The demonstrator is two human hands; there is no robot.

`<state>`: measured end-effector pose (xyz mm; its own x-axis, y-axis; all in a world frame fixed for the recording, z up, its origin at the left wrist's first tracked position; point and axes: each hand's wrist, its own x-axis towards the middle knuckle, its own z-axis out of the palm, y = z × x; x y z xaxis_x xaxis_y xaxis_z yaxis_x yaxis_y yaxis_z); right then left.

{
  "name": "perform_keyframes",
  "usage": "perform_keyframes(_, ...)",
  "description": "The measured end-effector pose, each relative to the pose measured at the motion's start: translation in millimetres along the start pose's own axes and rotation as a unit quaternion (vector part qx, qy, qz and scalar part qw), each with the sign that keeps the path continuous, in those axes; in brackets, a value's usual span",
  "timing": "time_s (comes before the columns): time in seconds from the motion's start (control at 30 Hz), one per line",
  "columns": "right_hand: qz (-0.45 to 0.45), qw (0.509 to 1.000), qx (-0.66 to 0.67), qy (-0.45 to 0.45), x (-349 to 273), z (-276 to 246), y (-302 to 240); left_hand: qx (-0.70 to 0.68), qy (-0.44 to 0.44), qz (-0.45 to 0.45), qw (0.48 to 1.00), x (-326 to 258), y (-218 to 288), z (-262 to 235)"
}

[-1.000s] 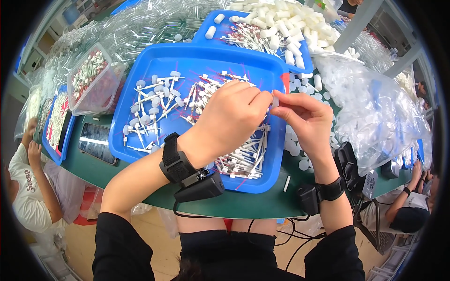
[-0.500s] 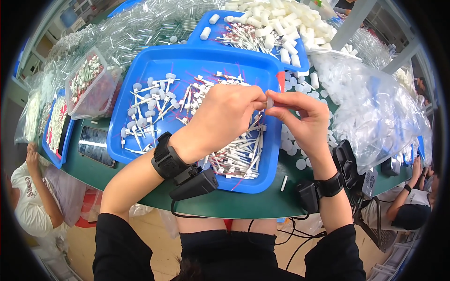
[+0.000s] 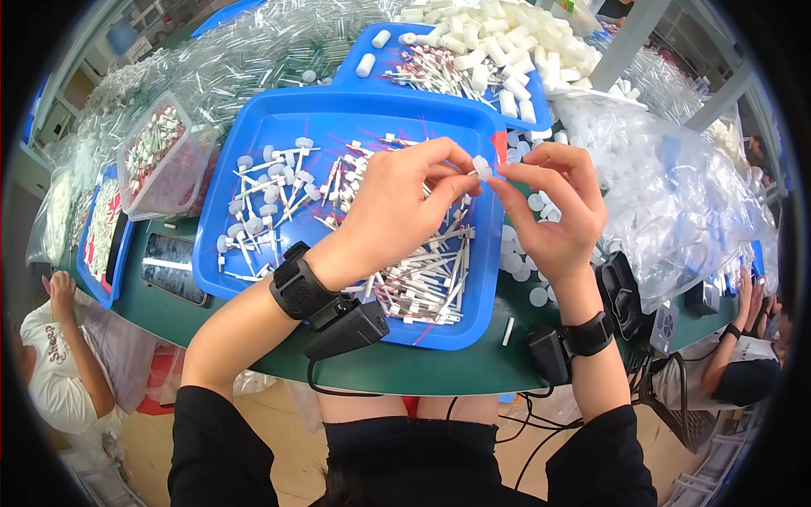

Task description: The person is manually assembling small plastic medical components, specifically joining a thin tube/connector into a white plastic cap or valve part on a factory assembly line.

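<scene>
The pale round cap (image 3: pixel 481 167) has tipped, showing its face — likely a readjusted hold. It's in the narrow grip of the left hand (image 3: pixel 395 198) over the right edge of the blue tray (image 3: pixel 287 114); whether the right hand (image 3: pixel 557 203) also holds it, I can't tell.

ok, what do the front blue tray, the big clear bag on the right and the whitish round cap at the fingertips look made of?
Tray: probably moulded plastic, smooth, slight sheen; even colour, rounded corners.
Bag: likely thin plastic film, glossy; see-through, with creases and bright glints.
Cap: maybe plastic or silicone; pale, cloudy look, too small to settle.
</scene>
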<state>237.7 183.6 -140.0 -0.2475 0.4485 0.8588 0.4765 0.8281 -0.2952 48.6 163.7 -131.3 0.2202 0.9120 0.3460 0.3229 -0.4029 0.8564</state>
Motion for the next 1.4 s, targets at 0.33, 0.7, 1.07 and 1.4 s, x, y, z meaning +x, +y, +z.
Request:
perform_keyframes(0.33,0.067,0.994,0.065,-0.051,0,3,-5,0.039,0.037,0.034,0.998,-3,1,1)
perform_keyframes(0.7,0.101,0.989,0.077,-0.073,-5,7,-8,0.073,0.048,0.085,0.993,-3,-2,2)
perform_keyframes(1.07,0.286,0.891,0.323,-0.141,-1,-3,4,0.118,0.037,0.122,0.985,-4,-3,0)
perform_keyframes(1.4,0.322,0.856,0.361,-0.182,1,-9,7,0.183,0.031,0.184,0.965,-5,-6,1)
